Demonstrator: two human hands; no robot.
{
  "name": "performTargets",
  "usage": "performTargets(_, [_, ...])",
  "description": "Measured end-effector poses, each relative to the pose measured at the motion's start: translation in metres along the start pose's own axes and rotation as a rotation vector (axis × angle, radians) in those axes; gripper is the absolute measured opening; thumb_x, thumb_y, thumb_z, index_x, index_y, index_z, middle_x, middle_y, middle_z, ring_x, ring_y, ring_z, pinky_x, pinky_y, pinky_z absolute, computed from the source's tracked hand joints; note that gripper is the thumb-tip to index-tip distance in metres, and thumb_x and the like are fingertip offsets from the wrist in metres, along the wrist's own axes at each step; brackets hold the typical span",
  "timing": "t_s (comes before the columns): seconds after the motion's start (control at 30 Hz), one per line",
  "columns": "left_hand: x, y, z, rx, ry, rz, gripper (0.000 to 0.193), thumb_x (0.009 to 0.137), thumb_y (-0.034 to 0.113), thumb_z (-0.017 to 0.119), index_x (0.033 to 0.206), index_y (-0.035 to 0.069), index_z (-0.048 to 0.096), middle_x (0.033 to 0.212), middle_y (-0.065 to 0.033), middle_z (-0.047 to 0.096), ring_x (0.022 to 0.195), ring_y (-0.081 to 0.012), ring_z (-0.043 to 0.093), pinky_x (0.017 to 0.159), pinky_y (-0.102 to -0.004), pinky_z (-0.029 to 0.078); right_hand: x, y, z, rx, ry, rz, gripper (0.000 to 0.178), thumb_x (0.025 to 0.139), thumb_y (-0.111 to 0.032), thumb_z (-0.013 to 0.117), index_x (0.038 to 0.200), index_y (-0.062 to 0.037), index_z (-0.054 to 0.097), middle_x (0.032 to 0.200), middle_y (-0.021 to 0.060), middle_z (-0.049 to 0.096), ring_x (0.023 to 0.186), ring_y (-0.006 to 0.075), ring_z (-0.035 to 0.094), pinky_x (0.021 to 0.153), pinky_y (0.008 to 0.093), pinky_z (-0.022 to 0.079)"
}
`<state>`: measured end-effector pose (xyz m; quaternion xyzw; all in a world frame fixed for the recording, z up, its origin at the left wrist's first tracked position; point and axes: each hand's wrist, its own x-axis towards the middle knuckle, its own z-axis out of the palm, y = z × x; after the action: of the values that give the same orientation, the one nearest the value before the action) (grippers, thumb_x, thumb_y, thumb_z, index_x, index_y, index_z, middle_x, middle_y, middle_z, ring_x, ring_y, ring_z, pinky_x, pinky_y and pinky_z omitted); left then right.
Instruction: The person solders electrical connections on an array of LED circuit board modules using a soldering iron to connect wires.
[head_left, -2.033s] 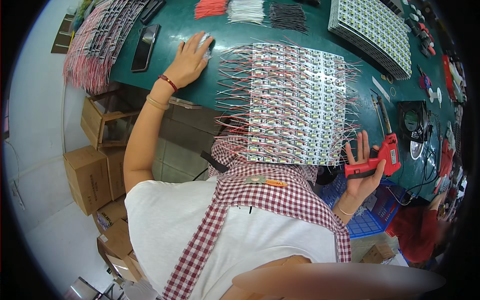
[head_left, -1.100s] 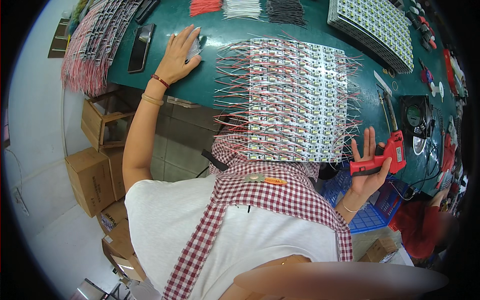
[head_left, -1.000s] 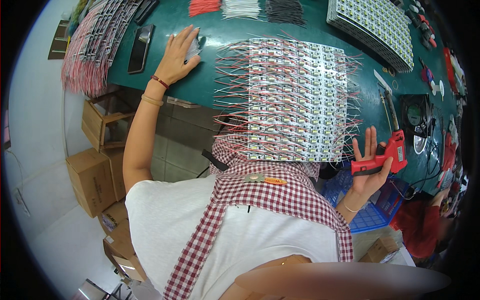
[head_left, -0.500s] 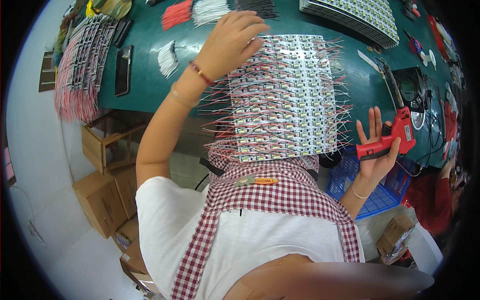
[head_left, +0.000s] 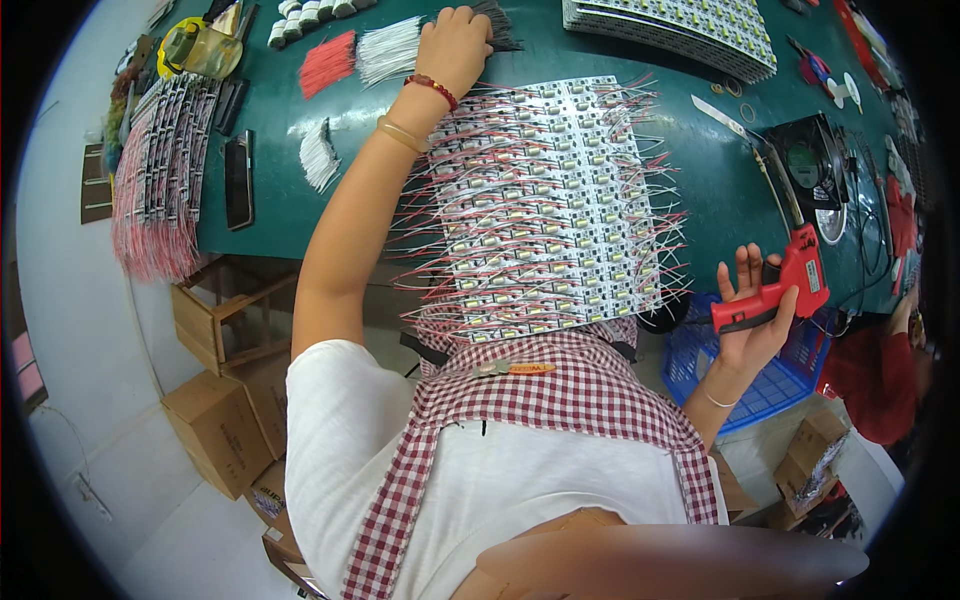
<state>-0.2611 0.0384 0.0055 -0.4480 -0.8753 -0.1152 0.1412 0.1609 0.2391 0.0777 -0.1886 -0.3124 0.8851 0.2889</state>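
My left hand point(head_left: 455, 52) reaches to the far side of the table, fingers curled down between a bundle of white wires point(head_left: 390, 52) and a bundle of black wires point(head_left: 497, 27); what its fingertips hold is hidden. A red soldering gun point(head_left: 797, 280) rests in my right hand point(head_left: 752, 318), its handle between thumb and palm, the other fingers stretched out. Its metal tip points away toward the far side. In front of me lies a large panel of white LED circuit boards point(head_left: 550, 210) in rows, red and white wires sticking out along both sides.
Red wires point(head_left: 328, 64), short white wires point(head_left: 319, 158) and a phone point(head_left: 239, 180) lie left. Stacked LED panels point(head_left: 680, 35) stand at the back; wired strips point(head_left: 165, 170) hang over the left edge. A black device point(head_left: 808, 160) sits right, above a blue basket point(head_left: 760, 385).
My left hand has moved away from the panel's far left corner to the wire bundles, its fingers now curled down. My right hand still holds the soldering gun. The view has shifted slightly.
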Motion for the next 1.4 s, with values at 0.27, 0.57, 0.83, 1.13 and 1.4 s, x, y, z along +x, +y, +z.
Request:
performTargets(0.27, [-0.005, -0.003, 0.001, -0.058, 0.2, 0.034, 0.009, 0.081, 0.015, 0.065, 0.088, 0.011, 0.063, 0.086, -0.0027, 0.06, 0.088, -0.0248, 0.056, 0.075, -0.0392, 0.042, 0.013, 0.003, 0.016, -0.002, -0.088, 0.045, 0.045, 0.096, -0.038, 0.05, 0.123, -0.0022, 0.045, 0.125, 0.0231, 0.05, 0.123, 0.0339, 0.047, 0.098, 0.0555, 0.045])
performTargets(0.57, [-0.003, -0.012, 0.0, -0.131, 0.244, 0.041, 0.006, 0.082, 0.016, 0.064, 0.085, 0.013, 0.069, 0.085, -0.0028, 0.063, 0.086, -0.0241, 0.057, 0.076, -0.0399, 0.04, 0.012, 0.005, 0.018, -0.039, -0.071, 0.033, 0.044, 0.097, -0.037, 0.049, 0.123, -0.0016, 0.045, 0.123, 0.0229, 0.051, 0.118, 0.033, 0.051, 0.094, 0.0523, 0.05])
performTargets(0.83, [-0.005, 0.015, -0.023, -1.107, 0.317, -0.359, 0.017, 0.094, 0.01, 0.052, 0.1, 0.001, 0.064, 0.081, -0.0061, 0.067, 0.072, -0.0148, 0.064, 0.071, -0.0261, 0.051, 0.01, 0.004, 0.023, -0.062, -0.069, 0.027, 0.044, 0.097, -0.037, 0.049, 0.122, -0.0012, 0.045, 0.121, 0.0217, 0.051, 0.114, 0.0318, 0.053, 0.09, 0.0503, 0.052])
performTargets(1.13, [-0.025, 0.02, -0.013, -1.369, 0.113, -0.439, 0.024, 0.097, 0.011, 0.05, 0.111, -0.004, 0.063, 0.09, -0.0051, 0.066, 0.083, -0.012, 0.063, 0.079, -0.0228, 0.049, 0.009, 0.007, 0.028, -0.079, -0.077, 0.028, 0.044, 0.097, -0.037, 0.049, 0.121, -0.0006, 0.046, 0.118, 0.0209, 0.052, 0.111, 0.0305, 0.054, 0.088, 0.0479, 0.054])
performTargets(1.4, [-0.032, 0.022, -0.013, -1.463, 0.175, -0.458, 0.019, 0.093, 0.006, 0.056, 0.105, -0.004, 0.066, 0.093, -0.0075, 0.068, 0.08, -0.0135, 0.065, 0.075, -0.0242, 0.051, 0.009, 0.005, 0.031, -0.088, -0.08, 0.021, 0.044, 0.097, -0.037, 0.05, 0.122, -0.001, 0.045, 0.117, 0.0204, 0.053, 0.109, 0.0297, 0.055, 0.087, 0.047, 0.054])
